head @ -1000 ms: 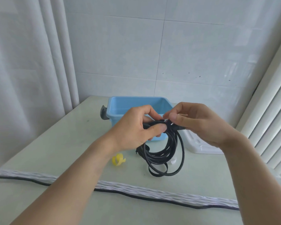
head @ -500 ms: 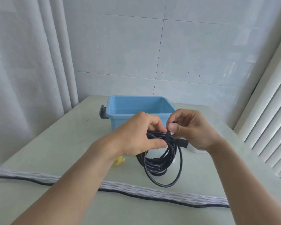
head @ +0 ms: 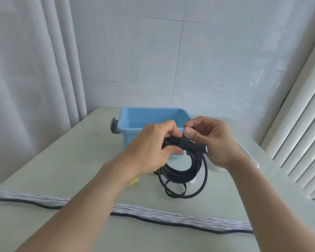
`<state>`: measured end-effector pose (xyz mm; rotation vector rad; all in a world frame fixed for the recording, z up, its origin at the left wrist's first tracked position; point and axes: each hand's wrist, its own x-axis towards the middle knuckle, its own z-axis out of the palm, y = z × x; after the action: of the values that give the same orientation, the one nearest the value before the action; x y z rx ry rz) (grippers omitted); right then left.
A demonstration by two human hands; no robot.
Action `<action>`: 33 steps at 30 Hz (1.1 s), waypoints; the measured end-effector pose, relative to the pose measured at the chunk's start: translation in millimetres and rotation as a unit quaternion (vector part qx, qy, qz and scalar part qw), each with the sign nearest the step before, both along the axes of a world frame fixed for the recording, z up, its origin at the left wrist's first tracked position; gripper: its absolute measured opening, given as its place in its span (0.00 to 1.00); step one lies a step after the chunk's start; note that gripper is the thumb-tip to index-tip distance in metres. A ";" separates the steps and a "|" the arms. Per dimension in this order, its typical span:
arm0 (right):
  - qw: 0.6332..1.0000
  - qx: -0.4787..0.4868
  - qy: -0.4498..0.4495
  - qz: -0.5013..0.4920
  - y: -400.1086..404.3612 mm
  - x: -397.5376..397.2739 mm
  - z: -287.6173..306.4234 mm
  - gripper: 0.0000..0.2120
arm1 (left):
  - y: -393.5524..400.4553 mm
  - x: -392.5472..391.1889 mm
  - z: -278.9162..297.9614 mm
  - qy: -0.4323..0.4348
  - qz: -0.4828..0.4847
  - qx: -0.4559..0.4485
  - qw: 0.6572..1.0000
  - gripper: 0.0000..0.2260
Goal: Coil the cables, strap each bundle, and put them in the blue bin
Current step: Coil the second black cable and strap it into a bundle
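Nearest me, a white woven strip with a black edge [head: 171, 216] runs across the pale green bench [head: 62, 160] from left to right. Beyond it I have both forearms reaching in over the bench. My left hand [head: 153, 148] is curled round the top of the coiled black cable [head: 182, 171], fingers over and thumb under, gripping the gathered loops, while the rest of the coil hangs down with its lowest loops at or just above the bench. My right hand [head: 213, 142] is close beside the left, thumb and fingertips pinching at the black strap [head: 184, 142] wrapped round the bundle; the cable's plug end [head: 202, 147] lies against that palm. A small yellow piece [head: 134, 181] peeks out under my left wrist, on the bench. Just behind the hands stands the blue bin [head: 135, 120], a dark handle [head: 114, 125] on its left end, and I see nothing inside it. A white object [head: 249, 159] sits to its right, mostly hidden. Farthest back are the white tiled wall [head: 171, 60], a curtain [head: 35, 70] at left and slatted blinds [head: 302, 124] at right.
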<state>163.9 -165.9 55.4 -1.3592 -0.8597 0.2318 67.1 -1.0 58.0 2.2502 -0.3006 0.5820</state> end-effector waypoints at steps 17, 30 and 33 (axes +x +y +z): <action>0.896 0.069 0.395 0.188 25.2 -11.6 -4.4 0.19 | -3.3 5.7 -8.4 -0.302 0.158 0.084 0.936 0.12; 0.942 -0.051 0.331 -0.013 27.5 -16.4 -7.9 0.05 | 9.4 4.0 -0.3 0.032 0.158 0.032 0.986 0.03; 0.963 -0.103 0.200 -0.147 24.3 -18.5 3.3 0.18 | 13.9 4.3 0.5 0.078 0.157 0.039 0.984 0.02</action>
<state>145.4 -141.6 58.7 -1.5446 -0.2970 0.3570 71.4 13.0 58.5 2.4221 0.1155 0.5588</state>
